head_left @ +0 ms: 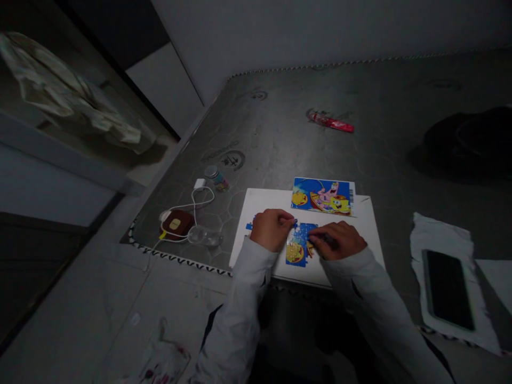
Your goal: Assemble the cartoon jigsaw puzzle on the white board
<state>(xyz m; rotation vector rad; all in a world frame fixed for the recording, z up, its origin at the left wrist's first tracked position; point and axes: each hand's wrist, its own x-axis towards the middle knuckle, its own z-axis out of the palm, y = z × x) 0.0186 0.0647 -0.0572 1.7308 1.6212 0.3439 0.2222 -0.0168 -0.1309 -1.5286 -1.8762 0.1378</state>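
A partly joined jigsaw puzzle [296, 253], blue with a yellow burger picture, lies on a white board [274, 200]. My left hand [272, 229] is closed at the puzzle's upper left corner, thumb and finger pinching a blue edge piece there. At the right edge, my right hand [340, 240] has its fingertips pinched on a puzzle piece that they mostly cover. Loose blue pieces [249, 226] stick out from behind my left hand. Above the puzzle, a cartoon picture card [324, 196] rests flat along the board's far edge.
On the left are a small lidded jar [217, 178], a white cable [194, 200], a brown square case [178, 223] and a clear bottle [205, 236]. A red packet [332, 122] lies farther back. To the right, a phone [448, 288] rests on white cloth [444, 229]; behind is a dark object [468, 138].
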